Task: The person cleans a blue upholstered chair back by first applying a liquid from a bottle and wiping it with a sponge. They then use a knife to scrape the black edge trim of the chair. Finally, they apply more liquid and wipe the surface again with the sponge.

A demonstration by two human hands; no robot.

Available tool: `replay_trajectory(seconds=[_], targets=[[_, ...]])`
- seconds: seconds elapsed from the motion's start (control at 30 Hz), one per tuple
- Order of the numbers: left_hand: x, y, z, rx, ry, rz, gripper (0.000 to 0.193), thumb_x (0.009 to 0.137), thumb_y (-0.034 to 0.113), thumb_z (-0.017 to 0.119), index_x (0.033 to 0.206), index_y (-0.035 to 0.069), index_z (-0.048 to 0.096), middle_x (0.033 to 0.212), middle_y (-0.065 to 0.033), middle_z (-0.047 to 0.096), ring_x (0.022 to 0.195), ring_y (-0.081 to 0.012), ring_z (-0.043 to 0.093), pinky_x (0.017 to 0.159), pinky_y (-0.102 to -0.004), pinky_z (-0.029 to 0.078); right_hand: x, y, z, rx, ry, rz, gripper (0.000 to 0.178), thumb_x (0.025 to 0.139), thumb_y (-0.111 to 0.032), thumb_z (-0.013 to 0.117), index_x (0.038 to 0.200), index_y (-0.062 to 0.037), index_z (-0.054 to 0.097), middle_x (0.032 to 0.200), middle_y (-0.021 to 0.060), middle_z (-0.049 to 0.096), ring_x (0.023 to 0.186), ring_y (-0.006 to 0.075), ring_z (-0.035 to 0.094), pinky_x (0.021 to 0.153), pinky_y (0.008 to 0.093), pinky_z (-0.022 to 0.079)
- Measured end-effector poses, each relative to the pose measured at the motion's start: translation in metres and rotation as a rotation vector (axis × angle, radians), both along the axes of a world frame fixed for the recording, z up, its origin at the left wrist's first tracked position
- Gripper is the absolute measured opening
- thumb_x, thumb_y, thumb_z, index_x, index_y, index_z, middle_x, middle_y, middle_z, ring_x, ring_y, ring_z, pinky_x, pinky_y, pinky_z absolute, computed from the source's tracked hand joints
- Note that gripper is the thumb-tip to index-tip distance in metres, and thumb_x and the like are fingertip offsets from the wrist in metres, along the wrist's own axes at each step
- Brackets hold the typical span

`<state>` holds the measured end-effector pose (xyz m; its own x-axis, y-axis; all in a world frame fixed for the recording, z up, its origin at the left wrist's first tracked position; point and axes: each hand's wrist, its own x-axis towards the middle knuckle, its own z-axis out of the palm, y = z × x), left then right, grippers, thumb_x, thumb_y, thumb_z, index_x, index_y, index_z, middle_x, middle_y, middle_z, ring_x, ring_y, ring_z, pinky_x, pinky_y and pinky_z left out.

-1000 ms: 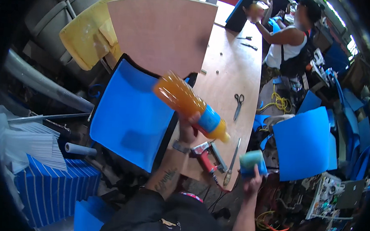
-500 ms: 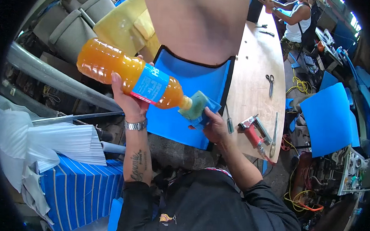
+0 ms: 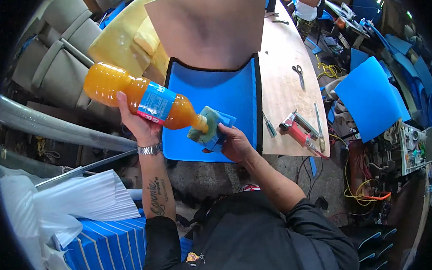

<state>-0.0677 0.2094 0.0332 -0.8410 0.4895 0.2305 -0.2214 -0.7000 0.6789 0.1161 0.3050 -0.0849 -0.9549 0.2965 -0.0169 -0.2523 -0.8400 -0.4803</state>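
A large clear bottle of orange liquid (image 3: 117, 85) lies tilted in my left hand (image 3: 141, 127), its neck lower and pointing right. Its mouth meets a worn green sponge (image 3: 207, 130), which is backed by a folded blue piece (image 3: 226, 120). My right hand (image 3: 235, 144) grips the sponge and the blue piece together, thumb on top. Below both hands is a blue panel (image 3: 208, 89) with black edging, attached to or standing against a tan curved board (image 3: 211, 28). I cannot see whether liquid is coming out.
On the wooden table (image 3: 287, 104) at right lie scissors (image 3: 299, 76), a screwdriver (image 3: 270, 125), a red staple gun (image 3: 296, 129) and a long file-like tool (image 3: 319, 121). Yellow foam (image 3: 121, 39) is behind left. White foam sheets (image 3: 73, 201) rest over blue striped stacks (image 3: 107, 243). Another person (image 3: 307, 8) stands far right.
The view has shifted, so table and tools appear farther left. Both hands have come slightly left and down with the bottle and sponge, which still touch.
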Motion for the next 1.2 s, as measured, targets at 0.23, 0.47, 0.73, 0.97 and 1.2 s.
replay_trajectory(seconds=[0.23, 0.47, 0.73, 0.97, 1.2], targets=[[-0.008, 0.069, -0.016, -0.010, -0.012, 0.028, 0.049, 0.090, 0.045, 0.050, 0.119, 0.005, 0.049, 0.106, -0.0079, 0.060, 0.091, -0.0198, 0.061, 0.077, -0.0358, 0.052, -0.008, 0.055, -0.016, -0.030, 0.022, -0.006, 0.041, 0.091, -0.023, 0.050, 0.127, -0.0062, 0.042, 0.116, 0.0139, 0.055, 0.100, 0.0292, 0.059, 0.078, 0.0511, 0.051], [-0.025, 0.129, -0.080, -0.094, 0.050, 0.213, 0.045, 0.091, 0.041, 0.049, 0.119, 0.005, 0.048, 0.107, -0.0069, 0.059, 0.093, -0.0192, 0.059, 0.081, -0.0352, 0.050, -0.010, 0.108, -0.047, 0.157, -0.243, -0.084, 0.038, 0.090, -0.016, 0.052, 0.124, -0.0033, 0.045, 0.110, 0.0115, 0.058, 0.091, 0.0252, 0.061, 0.075, 0.0473, 0.053], [-0.032, 0.151, -0.132, -0.141, -0.273, 0.314, 0.050, 0.086, 0.046, 0.053, 0.120, 0.009, 0.049, 0.111, -0.0085, 0.057, 0.101, -0.0244, 0.056, 0.085, -0.0434, 0.049, 0.015, 0.178, -0.039, 0.040, -0.214, -0.298, 0.041, 0.085, -0.011, 0.058, 0.124, -0.0041, 0.051, 0.111, 0.0061, 0.059, 0.088, 0.0142, 0.057, 0.081, 0.0283, 0.044], [-0.036, 0.129, -0.184, -0.038, -0.754, 0.321, 0.060, 0.077, 0.060, 0.051, 0.116, 0.015, 0.051, 0.117, -0.0096, 0.055, 0.109, -0.0316, 0.053, 0.088, -0.0526, 0.045, -0.036, 0.347, -0.038, 1.778, -0.703, -0.650, 0.042, 0.078, -0.007, 0.054, 0.120, -0.0101, 0.053, 0.122, 0.0123, 0.054, 0.107, 0.0341, 0.054, 0.090, 0.0408, 0.046], [-0.028, 0.113, -0.186, -0.105, -0.759, 0.364, 0.065, 0.076, 0.063, 0.052, 0.121, 0.016, 0.048, 0.120, -0.0094, 0.054, 0.111, -0.0308, 0.052, 0.091, -0.0521, 0.044, -0.058, 0.344, -0.087, 2.244, -1.031, 0.115, 0.040, 0.074, -0.009, 0.053, 0.113, -0.0175, 0.058, 0.113, 0.0117, 0.058, 0.107, 0.0362, 0.053, 0.075, 0.0442, 0.054]])
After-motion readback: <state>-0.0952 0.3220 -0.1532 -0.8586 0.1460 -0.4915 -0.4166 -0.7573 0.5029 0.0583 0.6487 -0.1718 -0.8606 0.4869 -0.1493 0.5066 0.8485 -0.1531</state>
